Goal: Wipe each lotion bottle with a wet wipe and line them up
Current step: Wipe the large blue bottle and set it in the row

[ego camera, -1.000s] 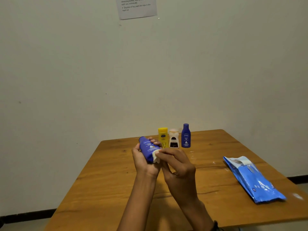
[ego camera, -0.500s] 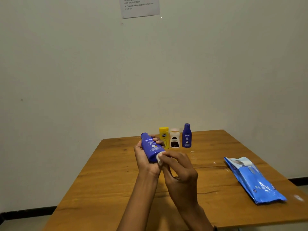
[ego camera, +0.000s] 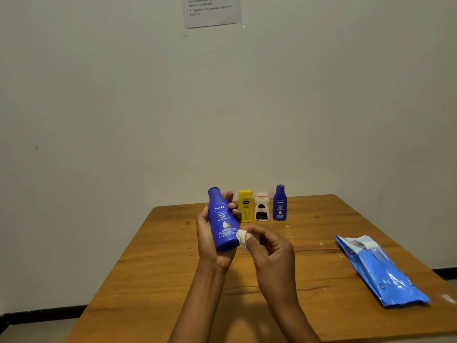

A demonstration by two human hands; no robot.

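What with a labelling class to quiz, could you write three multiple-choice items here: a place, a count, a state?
1. Where does the wet-wipe pack lie? A right side of the table; B behind the bottles; C in a hand.
2. How many bottles stand on the table? A two; B three; C five.
3. What does the right hand hold? A nothing; B a cap; C a wet wipe.
A: it lies right of both hands. B: yellow bottle, white bottle, small blue bottle. C: fingers pinch it beside the Nivea bottle the left hand grips.

Head view, forward-down, close over table.
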